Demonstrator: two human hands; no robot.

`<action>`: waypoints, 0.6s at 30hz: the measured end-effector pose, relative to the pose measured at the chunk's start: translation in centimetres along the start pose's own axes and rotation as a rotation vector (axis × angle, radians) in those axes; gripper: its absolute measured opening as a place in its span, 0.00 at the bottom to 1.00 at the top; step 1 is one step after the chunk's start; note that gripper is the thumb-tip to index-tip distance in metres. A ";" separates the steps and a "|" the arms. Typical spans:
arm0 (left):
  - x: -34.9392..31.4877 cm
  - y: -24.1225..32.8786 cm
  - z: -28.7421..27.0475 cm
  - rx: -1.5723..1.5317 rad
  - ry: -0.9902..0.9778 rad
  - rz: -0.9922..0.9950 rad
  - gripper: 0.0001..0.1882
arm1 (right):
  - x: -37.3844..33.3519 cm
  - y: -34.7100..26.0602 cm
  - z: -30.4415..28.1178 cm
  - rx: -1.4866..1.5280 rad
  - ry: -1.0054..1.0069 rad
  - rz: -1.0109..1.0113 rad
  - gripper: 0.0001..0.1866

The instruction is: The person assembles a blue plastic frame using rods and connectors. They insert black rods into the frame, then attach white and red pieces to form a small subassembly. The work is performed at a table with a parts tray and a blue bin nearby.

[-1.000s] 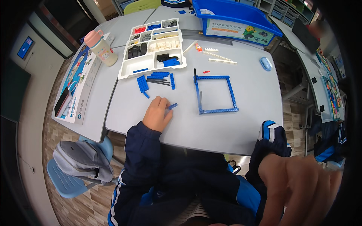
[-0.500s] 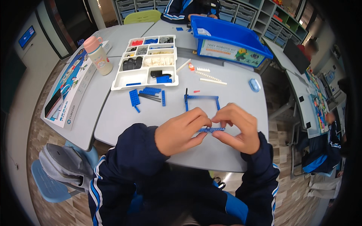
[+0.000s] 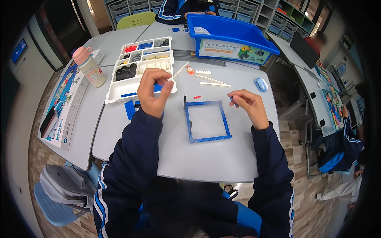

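On the table before me lies a square frame of blue building beams [image 3: 210, 139], with thin black upright pieces on its left side. My left hand [image 3: 152, 93] is raised over the near right corner of the white sorting tray [image 3: 113, 96], its fingers bent and apart, nothing visible in them. Right of the frame, my right hand [image 3: 252, 106] pinches a small dark blue piece [image 3: 231, 100], mostly covered by the fingers. Blue studded plates [image 3: 129, 109] lie left of my left wrist, which partly hides the pieces there. A small red piece [image 3: 197, 97] rests just beyond the frame.
Behind stands a big blue bin [image 3: 230, 31]. White beams [image 3: 215, 84] and a small figure [image 3: 190, 70] lie beyond the frame, with a light blue case [image 3: 261, 84] to the right. At left are a bottle [image 3: 90, 68], a box [image 3: 69, 107] and a phone [image 3: 49, 121]. Another person [image 3: 186, 12] sits opposite.
My hands have moved apart from the near side of the frame, the left toward the tray, the right up beside the frame. A blue beam they held now forms the frame's near side.
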State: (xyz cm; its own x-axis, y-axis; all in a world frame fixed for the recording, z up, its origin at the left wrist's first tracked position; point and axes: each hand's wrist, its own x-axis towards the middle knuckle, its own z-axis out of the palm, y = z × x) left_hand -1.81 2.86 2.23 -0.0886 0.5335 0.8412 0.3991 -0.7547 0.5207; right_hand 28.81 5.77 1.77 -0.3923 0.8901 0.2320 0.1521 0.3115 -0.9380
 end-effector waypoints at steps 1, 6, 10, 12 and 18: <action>-0.1 -1.4 0.0 -0.080 -0.019 -0.103 0.10 | 0.4 0.9 0.0 0.025 0.040 0.019 0.10; -1.9 -5.8 0.6 -0.154 -0.501 -0.366 0.15 | 1.4 4.9 0.6 0.011 0.074 0.188 0.11; -2.0 -6.7 0.2 -0.222 -0.664 -0.402 0.26 | 2.1 5.8 1.6 0.090 0.093 0.184 0.10; -1.8 -6.6 -0.1 -0.214 -0.736 -0.432 0.31 | 2.3 5.7 2.0 0.122 0.088 0.155 0.10; -2.1 -5.6 0.0 -0.067 -0.909 -0.442 0.36 | 2.1 5.2 2.1 -0.028 0.113 0.146 0.08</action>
State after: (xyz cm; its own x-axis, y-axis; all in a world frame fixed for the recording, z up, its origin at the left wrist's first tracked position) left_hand -3.89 6.00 -2.44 0.5235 0.8376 0.1559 0.4438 -0.4243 0.7893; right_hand 26.84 8.59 -3.14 -0.2599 0.9577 0.1232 0.2257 0.1843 -0.9566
